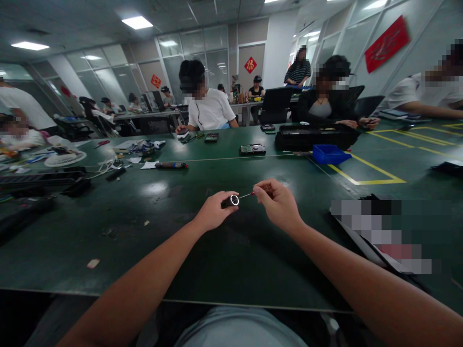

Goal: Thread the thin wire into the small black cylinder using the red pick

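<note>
My left hand (213, 211) is closed around a small black part with a silver ring (232, 200) at its end, held just above the green table (108, 231). My right hand (278, 205) pinches a thin screwdriver (249, 194) with a reddish handle. Its metal tip points left and meets the ring. Both hands hover over the table's middle, close together.
Several people sit across the table. A blue bin (328, 154), a black tray (314, 137), a circuit board (252, 149) and a dark tool (171, 165) lie further back. Cables and clutter (65, 164) fill the left side. Yellow tape lines (365, 173) mark the right.
</note>
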`<action>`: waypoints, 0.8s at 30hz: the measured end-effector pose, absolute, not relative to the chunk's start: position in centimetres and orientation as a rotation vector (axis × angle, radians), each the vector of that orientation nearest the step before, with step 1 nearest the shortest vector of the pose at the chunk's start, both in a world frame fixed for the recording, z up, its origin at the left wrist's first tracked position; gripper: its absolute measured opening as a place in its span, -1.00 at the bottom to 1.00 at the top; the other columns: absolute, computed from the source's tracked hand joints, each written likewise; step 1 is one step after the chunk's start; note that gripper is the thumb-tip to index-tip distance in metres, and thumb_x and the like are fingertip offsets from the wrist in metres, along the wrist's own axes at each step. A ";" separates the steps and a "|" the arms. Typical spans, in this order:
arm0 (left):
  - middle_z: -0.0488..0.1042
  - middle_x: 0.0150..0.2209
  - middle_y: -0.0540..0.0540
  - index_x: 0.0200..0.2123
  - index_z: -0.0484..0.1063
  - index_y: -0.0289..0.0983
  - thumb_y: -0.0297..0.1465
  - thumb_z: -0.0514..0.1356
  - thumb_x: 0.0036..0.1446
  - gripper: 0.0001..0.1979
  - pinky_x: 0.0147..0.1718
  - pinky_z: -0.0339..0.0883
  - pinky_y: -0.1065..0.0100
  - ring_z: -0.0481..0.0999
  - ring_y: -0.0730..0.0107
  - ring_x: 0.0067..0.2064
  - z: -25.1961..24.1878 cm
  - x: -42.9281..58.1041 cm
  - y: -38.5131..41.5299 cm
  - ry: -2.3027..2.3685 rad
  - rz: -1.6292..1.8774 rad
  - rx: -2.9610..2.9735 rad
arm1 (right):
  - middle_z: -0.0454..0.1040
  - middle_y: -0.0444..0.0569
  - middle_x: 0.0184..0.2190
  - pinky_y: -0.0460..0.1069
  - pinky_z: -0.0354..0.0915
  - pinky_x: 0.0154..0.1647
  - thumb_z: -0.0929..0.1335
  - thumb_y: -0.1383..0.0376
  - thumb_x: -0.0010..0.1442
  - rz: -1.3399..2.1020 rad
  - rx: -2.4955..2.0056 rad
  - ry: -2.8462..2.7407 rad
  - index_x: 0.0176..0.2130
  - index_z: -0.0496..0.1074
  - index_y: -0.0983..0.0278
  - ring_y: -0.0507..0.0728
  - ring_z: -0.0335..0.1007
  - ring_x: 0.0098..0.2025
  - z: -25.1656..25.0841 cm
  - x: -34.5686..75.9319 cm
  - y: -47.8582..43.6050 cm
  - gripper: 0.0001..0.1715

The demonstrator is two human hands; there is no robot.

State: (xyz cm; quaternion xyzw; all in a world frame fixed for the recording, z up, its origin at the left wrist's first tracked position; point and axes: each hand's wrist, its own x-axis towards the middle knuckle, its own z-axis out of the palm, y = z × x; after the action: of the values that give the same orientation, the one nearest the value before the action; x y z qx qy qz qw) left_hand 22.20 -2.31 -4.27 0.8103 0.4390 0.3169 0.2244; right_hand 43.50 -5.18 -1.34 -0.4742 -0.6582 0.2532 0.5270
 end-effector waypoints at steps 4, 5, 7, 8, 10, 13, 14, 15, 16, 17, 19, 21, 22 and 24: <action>0.51 -0.02 -0.08 0.08 0.46 -0.15 -0.36 0.31 0.15 -0.60 0.04 0.30 0.19 0.48 0.22 0.00 -4.3 22.1 -2.2 1.218 0.878 2.244 | 0.48 -0.11 -0.47 0.01 0.27 -0.37 0.33 0.20 0.21 0.638 -1.116 -1.585 -0.24 0.48 0.23 0.10 0.40 -0.42 -1.6 43.6 -5.0 -0.82; 0.51 -0.02 -0.08 0.08 0.46 -0.15 -0.36 0.31 0.15 -0.60 0.04 0.30 0.19 0.48 0.23 -0.01 -4.3 22.1 -2.2 1.217 0.876 2.244 | 0.48 -0.11 -0.47 0.00 0.27 -0.37 0.33 0.19 0.22 0.647 -1.116 -1.588 -0.23 0.48 0.23 0.10 0.41 -0.42 -1.6 43.6 -4.9 -0.81; 0.51 -0.03 -0.08 0.08 0.46 -0.16 -0.37 0.31 0.15 -0.60 0.04 0.29 0.20 0.48 0.23 -0.01 -4.3 22.1 -2.3 1.214 0.868 2.242 | 0.45 -0.12 -0.51 0.00 0.25 -0.40 0.30 0.13 0.27 0.649 -1.133 -1.596 -0.23 0.49 0.24 0.09 0.39 -0.44 -1.6 43.6 -5.0 -0.73; 0.52 -0.03 -0.08 0.07 0.46 -0.16 -0.37 0.31 0.15 -0.60 0.04 0.29 0.20 0.48 0.23 -0.01 -4.3 22.1 -2.3 1.210 0.863 2.243 | 0.42 -0.13 -0.54 0.00 0.23 -0.41 0.27 0.09 0.30 0.639 -1.155 -1.597 -0.25 0.50 0.24 0.09 0.37 -0.47 -1.5 43.6 -5.0 -0.67; 0.51 -0.04 -0.08 0.07 0.46 -0.16 -0.37 0.31 0.15 -0.60 0.04 0.30 0.20 0.48 0.23 -0.02 -4.3 22.1 -2.3 1.202 0.858 2.244 | 0.35 -0.15 -0.60 0.00 0.20 -0.44 0.23 0.04 0.34 0.610 -1.208 -1.595 -0.27 0.50 0.24 0.08 0.33 -0.51 -1.3 43.5 -5.0 -0.59; 0.51 -0.03 -0.08 0.08 0.46 -0.15 -0.36 0.30 0.15 -0.60 0.04 0.29 0.19 0.47 0.23 -0.02 -4.3 22.1 -2.3 1.206 0.850 2.240 | 0.37 -0.15 -0.57 0.00 0.21 -0.44 0.23 0.09 0.33 0.617 -1.221 -1.583 -0.21 0.49 0.24 0.09 0.34 -0.49 -1.3 43.5 -5.1 -0.65; 0.51 -0.03 -0.07 0.08 0.45 -0.15 -0.36 0.30 0.15 -0.60 0.04 0.29 0.18 0.47 0.23 -0.02 -4.3 22.1 -2.3 1.213 0.849 2.239 | 0.40 -0.14 -0.53 0.00 0.21 -0.43 0.24 0.12 0.32 0.630 -1.210 -1.583 -0.18 0.48 0.23 0.09 0.35 -0.47 -1.3 43.5 -5.1 -0.68; 0.51 -0.03 -0.07 0.08 0.45 -0.14 -0.36 0.30 0.15 -0.60 0.04 0.29 0.18 0.47 0.22 -0.01 -4.3 22.1 -2.3 1.218 0.848 2.239 | 0.42 -0.13 -0.50 0.00 0.22 -0.42 0.24 0.16 0.31 0.643 -1.197 -1.586 -0.16 0.47 0.23 0.09 0.36 -0.45 -1.3 43.5 -5.1 -0.71; 0.51 -0.03 -0.07 0.08 0.45 -0.14 -0.36 0.30 0.15 -0.60 0.04 0.29 0.18 0.47 0.22 -0.01 -4.3 22.1 -2.2 1.223 0.848 2.240 | 0.43 -0.12 -0.48 0.00 0.23 -0.41 0.24 0.19 0.29 0.655 -1.183 -1.590 -0.15 0.47 0.22 0.10 0.37 -0.43 -1.4 43.5 -5.1 -0.73; 0.51 -0.03 -0.08 0.08 0.45 -0.14 -0.36 0.30 0.15 -0.60 0.04 0.29 0.18 0.47 0.21 0.00 -4.3 22.1 -2.2 1.227 0.848 2.240 | 0.44 -0.12 -0.47 0.00 0.23 -0.40 0.25 0.20 0.29 0.667 -1.171 -1.597 -0.16 0.47 0.22 0.10 0.37 -0.42 -1.5 43.5 -5.1 -0.74; 0.51 -0.02 -0.09 0.08 0.46 -0.14 -0.36 0.29 0.15 -0.60 0.05 0.29 0.17 0.47 0.20 0.00 -4.3 22.1 -2.2 1.227 0.847 2.237 | 0.41 -0.13 -0.49 0.00 0.23 -0.40 0.24 0.17 0.30 0.675 -1.161 -1.610 -0.19 0.47 0.22 0.09 0.36 -0.43 -1.6 43.6 -5.0 -0.73; 0.51 -0.01 -0.09 0.08 0.46 -0.15 -0.35 0.29 0.15 -0.60 0.07 0.29 0.15 0.47 0.19 0.01 -4.3 22.1 -2.2 1.223 0.843 2.238 | 0.39 -0.13 -0.50 0.01 0.22 -0.39 0.22 0.12 0.34 0.656 -1.171 -1.610 -0.20 0.47 0.21 0.09 0.33 -0.44 -1.8 43.6 -5.0 -0.68; 0.51 -0.01 -0.09 0.08 0.46 -0.15 -0.35 0.29 0.15 -0.60 0.08 0.28 0.15 0.47 0.19 0.02 -4.3 22.1 -2.2 1.220 0.842 2.240 | 0.40 -0.13 -0.50 0.01 0.22 -0.39 0.21 0.11 0.34 0.644 -1.177 -1.601 -0.19 0.46 0.21 0.09 0.33 -0.45 -1.8 43.6 -4.9 -0.67; 0.51 -0.01 -0.09 0.08 0.46 -0.15 -0.35 0.29 0.15 -0.60 0.08 0.29 0.15 0.47 0.19 0.02 -4.3 22.1 -2.3 1.222 0.837 2.239 | 0.43 -0.12 -0.46 0.02 0.25 -0.37 0.23 0.13 0.33 0.636 -1.171 -1.563 -0.11 0.41 0.21 0.10 0.36 -0.42 -1.9 43.5 -4.9 -0.72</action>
State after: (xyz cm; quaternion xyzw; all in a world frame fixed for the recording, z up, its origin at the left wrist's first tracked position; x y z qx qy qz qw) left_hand 22.14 -2.26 -4.27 0.8123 0.4434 0.3037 0.2266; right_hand 43.53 -4.90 -1.90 -0.4880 -0.6513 0.2649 0.5173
